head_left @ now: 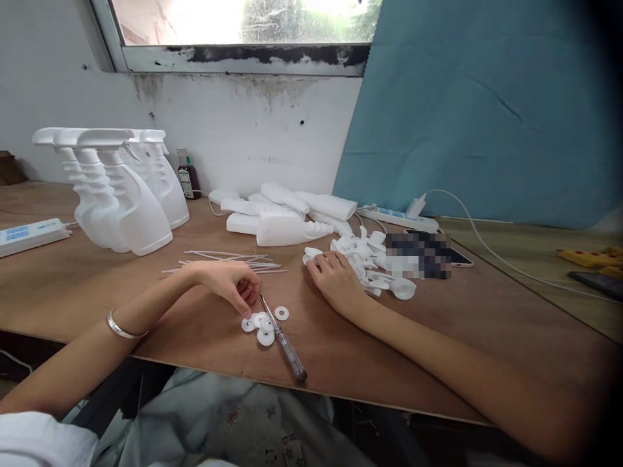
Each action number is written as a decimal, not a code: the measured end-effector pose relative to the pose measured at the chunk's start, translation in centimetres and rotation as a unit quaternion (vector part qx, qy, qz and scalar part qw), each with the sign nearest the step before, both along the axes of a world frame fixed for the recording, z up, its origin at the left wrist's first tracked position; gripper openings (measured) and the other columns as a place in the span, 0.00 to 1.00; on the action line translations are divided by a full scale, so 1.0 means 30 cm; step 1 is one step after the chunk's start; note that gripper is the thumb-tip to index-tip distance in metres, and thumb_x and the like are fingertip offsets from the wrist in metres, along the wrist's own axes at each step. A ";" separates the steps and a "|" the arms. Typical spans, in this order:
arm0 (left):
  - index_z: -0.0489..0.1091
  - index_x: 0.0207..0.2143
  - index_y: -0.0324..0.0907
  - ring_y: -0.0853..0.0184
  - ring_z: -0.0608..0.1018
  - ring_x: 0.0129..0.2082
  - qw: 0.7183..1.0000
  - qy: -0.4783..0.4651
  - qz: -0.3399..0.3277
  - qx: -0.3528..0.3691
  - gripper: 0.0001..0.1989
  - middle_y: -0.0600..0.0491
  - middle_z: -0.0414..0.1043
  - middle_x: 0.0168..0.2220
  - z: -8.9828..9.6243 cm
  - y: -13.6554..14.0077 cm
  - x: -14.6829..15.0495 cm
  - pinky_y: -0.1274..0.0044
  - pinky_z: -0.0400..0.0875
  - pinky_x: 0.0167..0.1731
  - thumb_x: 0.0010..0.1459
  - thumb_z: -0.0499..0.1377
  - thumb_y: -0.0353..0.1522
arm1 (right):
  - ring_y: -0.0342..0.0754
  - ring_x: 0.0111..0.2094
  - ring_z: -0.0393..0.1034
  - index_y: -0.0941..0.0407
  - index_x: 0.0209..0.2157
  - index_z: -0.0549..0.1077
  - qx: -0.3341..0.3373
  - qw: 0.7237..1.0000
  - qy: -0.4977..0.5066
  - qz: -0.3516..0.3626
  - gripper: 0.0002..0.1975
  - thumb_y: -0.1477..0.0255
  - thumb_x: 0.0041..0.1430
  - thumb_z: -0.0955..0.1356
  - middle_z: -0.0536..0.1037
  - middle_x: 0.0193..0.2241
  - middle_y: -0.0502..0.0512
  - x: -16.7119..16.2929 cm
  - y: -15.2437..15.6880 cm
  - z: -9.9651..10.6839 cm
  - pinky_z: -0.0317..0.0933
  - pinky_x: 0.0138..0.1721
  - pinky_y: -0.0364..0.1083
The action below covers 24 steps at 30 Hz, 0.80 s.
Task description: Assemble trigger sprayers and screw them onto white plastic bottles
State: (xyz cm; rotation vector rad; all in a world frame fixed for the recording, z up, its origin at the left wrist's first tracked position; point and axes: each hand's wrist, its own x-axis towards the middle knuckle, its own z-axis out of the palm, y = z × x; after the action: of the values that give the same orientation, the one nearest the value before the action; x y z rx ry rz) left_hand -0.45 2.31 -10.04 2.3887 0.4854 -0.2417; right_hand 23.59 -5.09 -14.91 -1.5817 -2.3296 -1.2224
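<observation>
My left hand (pixel 232 283) hovers low over the table with fingers loosely curled and the thumb apart from them. Its thumb tip meets the edge of a small cluster of flat white washers (pixel 265 338). A single washer (pixel 281 314) lies apart on the right. Beside them is a screwdriver (pixel 291 357) with a clear handle, its shaft angled toward my left hand. My right hand (pixel 339 283) rests at the left edge of a heap of white plastic parts (pixel 360 250), fingers bent over a white plastic part (pixel 312 252). The undersides of those fingers are hidden.
Assembled white spray bottles (pixel 141 207) stand at left, near a dark bottle (pixel 188 178). White bottles (pixel 285 228) lie behind thin white tubes (pixel 233 259). Power strips (pixel 32 236) sit left and back right (pixel 402 219); a phone (pixel 460 257) lies right, a cable (pixel 479 237) beyond it.
</observation>
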 end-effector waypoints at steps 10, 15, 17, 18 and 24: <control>0.70 0.25 0.40 0.72 0.66 0.22 1.000 -0.017 -0.016 -0.010 0.14 0.56 0.68 0.23 -0.024 -0.031 0.025 0.81 0.57 0.20 0.40 0.66 0.41 | 0.55 0.32 0.67 0.64 0.46 0.65 -0.060 0.995 0.027 -0.071 0.17 0.84 0.57 0.56 0.73 0.32 0.67 -0.008 -0.003 0.005 0.54 0.36 0.50; 0.71 0.26 0.39 0.73 0.65 0.20 0.997 -0.030 -0.015 -0.063 0.12 0.57 0.67 0.20 -0.033 0.001 0.015 0.81 0.57 0.19 0.46 0.62 0.39 | 0.52 0.32 0.68 0.63 0.48 0.64 -0.083 0.996 -0.008 -0.036 0.18 0.84 0.57 0.55 0.72 0.36 0.65 -0.014 -0.007 0.011 0.55 0.34 0.47; 0.71 0.26 0.38 0.73 0.66 0.21 0.995 -0.055 0.008 -0.079 0.12 0.56 0.67 0.20 -0.037 0.015 0.010 0.82 0.57 0.20 0.47 0.61 0.39 | 0.51 0.33 0.69 0.62 0.49 0.63 -0.089 0.996 -0.014 -0.008 0.19 0.84 0.58 0.55 0.72 0.38 0.65 -0.010 -0.006 0.009 0.57 0.34 0.47; 0.71 0.26 0.38 0.73 0.66 0.21 0.993 -0.074 0.030 -0.088 0.12 0.56 0.67 0.21 -0.040 0.021 0.008 0.82 0.57 0.20 0.48 0.61 0.39 | 0.51 0.34 0.69 0.62 0.50 0.63 -0.089 0.996 -0.014 0.011 0.19 0.84 0.58 0.56 0.72 0.38 0.65 -0.007 -0.004 0.007 0.58 0.35 0.47; 0.71 0.26 0.35 0.75 0.64 0.21 0.955 -0.224 0.170 -0.096 0.14 0.56 0.65 0.19 -0.063 0.048 0.016 0.82 0.58 0.22 0.48 0.60 0.39 | 0.50 0.38 0.68 0.62 0.42 0.68 -0.091 0.977 0.066 0.181 0.14 0.82 0.60 0.55 0.74 0.37 0.62 0.016 0.013 -0.020 0.61 0.40 0.48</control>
State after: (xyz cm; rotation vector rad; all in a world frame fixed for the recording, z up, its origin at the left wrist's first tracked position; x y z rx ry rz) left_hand 0.02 3.75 -11.92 2.0404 0.6108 0.3843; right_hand 24.08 -4.71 -15.51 -1.1604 -2.5511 -0.8214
